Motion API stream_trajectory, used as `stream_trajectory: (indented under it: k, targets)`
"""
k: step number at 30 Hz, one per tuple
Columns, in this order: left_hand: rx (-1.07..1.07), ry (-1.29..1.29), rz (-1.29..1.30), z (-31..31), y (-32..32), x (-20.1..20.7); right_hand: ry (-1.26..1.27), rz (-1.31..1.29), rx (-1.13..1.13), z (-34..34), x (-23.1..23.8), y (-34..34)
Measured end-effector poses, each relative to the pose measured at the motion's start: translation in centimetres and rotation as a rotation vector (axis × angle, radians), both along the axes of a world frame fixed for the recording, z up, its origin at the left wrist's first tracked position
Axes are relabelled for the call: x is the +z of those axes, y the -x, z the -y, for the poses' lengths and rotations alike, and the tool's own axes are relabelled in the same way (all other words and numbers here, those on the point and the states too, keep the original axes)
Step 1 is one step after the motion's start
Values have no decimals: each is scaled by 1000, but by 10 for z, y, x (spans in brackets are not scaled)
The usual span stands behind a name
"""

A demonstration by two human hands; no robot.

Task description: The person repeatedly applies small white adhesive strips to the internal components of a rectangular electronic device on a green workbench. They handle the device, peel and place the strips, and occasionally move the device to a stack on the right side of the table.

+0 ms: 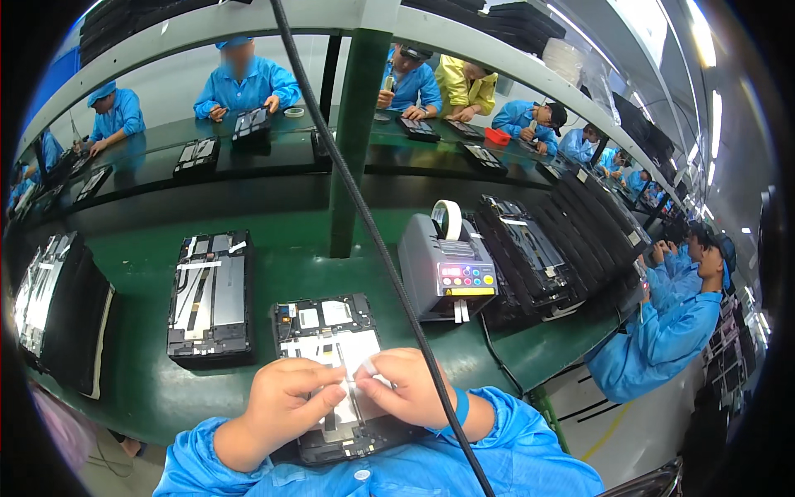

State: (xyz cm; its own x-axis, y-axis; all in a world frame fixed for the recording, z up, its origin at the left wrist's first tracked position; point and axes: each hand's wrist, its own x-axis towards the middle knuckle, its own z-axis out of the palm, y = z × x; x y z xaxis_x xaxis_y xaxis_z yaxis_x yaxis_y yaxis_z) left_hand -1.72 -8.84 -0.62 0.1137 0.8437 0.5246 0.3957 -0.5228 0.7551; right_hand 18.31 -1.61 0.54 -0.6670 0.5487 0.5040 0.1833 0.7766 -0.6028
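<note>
An opened tablet-like device (338, 313) lies right in front of me, its dark frame and pale inner parts facing up. Over its middle my left hand (286, 406) is closed, thumb and forefinger brought together; what they pinch is too small to make out. Close beside it, my right hand (406, 383) pinches a short whitish strip of tape (365, 365) just above the device. A blue band (460, 407) circles my right wrist. Beyond that hand stands a grey tape dispenser (443, 269) with a white roll on top and short strips sticking out at its front.
Similar opened devices sit in a stack (225, 290) to the left, another stack (89, 323) at far left, and padded black stacks (530, 248) on the right. A black cable (364, 199) hangs across the view. Behind the green post (349, 149), co-workers in blue handle devices.
</note>
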Motion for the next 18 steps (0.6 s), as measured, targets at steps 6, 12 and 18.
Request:
stream_trajectory:
  k: [6,12,18]
  targets:
    - [405,-52,-645,-2,52,-4,336,30,-100,-13,-7,-3]
    - [606,461,-976,6,82,-2,457,42,-90,-21,-34,-6]
    - [651,405,-1037,6,90,-16,425,23,0,-25,-35,-3]
